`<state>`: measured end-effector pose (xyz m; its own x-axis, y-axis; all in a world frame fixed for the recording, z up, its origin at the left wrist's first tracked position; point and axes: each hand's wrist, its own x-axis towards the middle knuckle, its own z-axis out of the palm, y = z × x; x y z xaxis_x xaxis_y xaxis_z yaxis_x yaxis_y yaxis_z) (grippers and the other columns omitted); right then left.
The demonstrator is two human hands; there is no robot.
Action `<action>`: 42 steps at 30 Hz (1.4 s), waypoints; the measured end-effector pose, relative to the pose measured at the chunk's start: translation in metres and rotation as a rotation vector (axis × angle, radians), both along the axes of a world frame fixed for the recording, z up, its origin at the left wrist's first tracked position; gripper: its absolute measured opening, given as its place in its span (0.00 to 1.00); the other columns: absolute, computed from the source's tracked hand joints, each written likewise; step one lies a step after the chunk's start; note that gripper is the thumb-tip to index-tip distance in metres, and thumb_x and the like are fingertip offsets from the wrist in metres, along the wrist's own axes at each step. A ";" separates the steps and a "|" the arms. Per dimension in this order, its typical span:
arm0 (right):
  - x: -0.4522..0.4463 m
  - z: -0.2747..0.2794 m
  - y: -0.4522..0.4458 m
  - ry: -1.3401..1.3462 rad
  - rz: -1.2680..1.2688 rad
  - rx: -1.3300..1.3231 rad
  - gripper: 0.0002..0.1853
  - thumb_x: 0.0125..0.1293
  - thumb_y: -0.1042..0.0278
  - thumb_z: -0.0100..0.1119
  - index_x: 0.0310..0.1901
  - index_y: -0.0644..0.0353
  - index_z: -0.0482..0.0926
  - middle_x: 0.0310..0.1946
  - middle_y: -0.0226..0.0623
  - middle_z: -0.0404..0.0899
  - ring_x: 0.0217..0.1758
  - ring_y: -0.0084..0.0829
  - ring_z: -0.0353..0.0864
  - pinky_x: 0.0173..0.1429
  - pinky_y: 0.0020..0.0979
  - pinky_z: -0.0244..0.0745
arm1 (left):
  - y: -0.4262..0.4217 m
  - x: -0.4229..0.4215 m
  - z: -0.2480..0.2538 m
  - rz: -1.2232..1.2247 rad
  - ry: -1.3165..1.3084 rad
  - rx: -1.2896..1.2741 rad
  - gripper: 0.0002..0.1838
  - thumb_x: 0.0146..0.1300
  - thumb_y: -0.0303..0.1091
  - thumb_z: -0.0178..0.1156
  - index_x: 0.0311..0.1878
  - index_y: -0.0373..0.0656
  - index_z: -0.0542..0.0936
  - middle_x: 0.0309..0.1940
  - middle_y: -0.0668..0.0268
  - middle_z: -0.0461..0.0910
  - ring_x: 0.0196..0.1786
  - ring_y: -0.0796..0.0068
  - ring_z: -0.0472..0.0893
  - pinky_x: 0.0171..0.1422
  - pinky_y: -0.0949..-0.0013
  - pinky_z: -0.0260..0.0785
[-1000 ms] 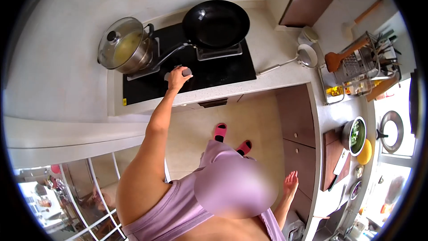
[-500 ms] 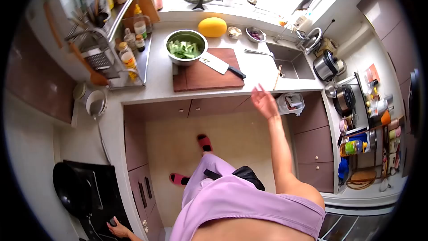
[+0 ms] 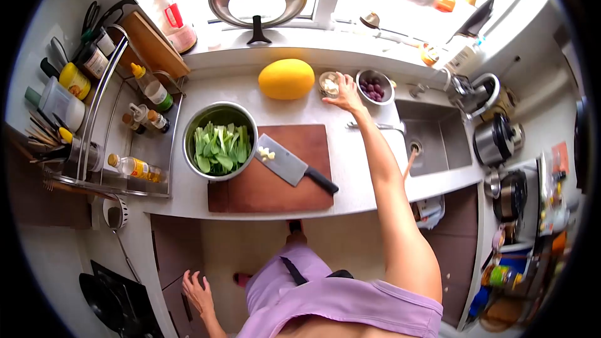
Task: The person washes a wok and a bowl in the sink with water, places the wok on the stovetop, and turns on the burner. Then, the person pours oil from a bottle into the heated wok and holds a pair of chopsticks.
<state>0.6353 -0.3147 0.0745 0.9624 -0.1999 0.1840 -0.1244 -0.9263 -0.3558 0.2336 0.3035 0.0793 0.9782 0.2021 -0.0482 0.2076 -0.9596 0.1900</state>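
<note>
My right hand [image 3: 345, 95] reaches over the counter with its fingers apart at the right side of a small glass bowl of garlic cloves [image 3: 328, 84]; whether it touches the rim I cannot tell. My left hand [image 3: 198, 294] hangs in front of the lower cabinets, fingers spread, holding nothing. A cleaver [image 3: 287, 164] with a black handle lies on the brown cutting board [image 3: 307, 138], and a few pale garlic pieces [image 3: 267, 153] sit on its blade. Left of it, a steel bowl [image 3: 189, 150] holds chopped green leaves [image 3: 220, 149].
A yellow melon [image 3: 287, 79] lies behind the board. A bowl of dark grapes [image 3: 373, 89] stands right of my right hand, near the sink [image 3: 432, 144]. On the left are a bottle rack [image 3: 147, 178] and a wok [image 3: 100, 300] at the stove.
My right hand has moved forward from the counter's front edge to the garlic bowl. My left hand has left the stove area and come forward. The view has shifted closer to the counter.
</note>
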 end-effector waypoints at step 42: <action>-0.202 0.033 0.761 0.396 1.249 -0.318 0.56 0.32 0.50 0.78 0.67 0.42 0.57 0.62 0.46 0.60 0.63 0.53 0.61 0.52 0.54 0.72 | 0.357 0.116 -0.031 0.183 -0.058 -0.097 0.08 0.54 0.29 0.61 0.38 0.43 0.78 0.31 0.56 0.81 0.38 0.50 0.80 0.41 0.52 0.73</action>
<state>0.4334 0.4466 0.1072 0.4668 0.8414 -0.2723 0.8126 -0.5296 -0.2433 0.3495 0.6607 0.0482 0.9274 0.3734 -0.0212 0.3626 -0.8836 0.2964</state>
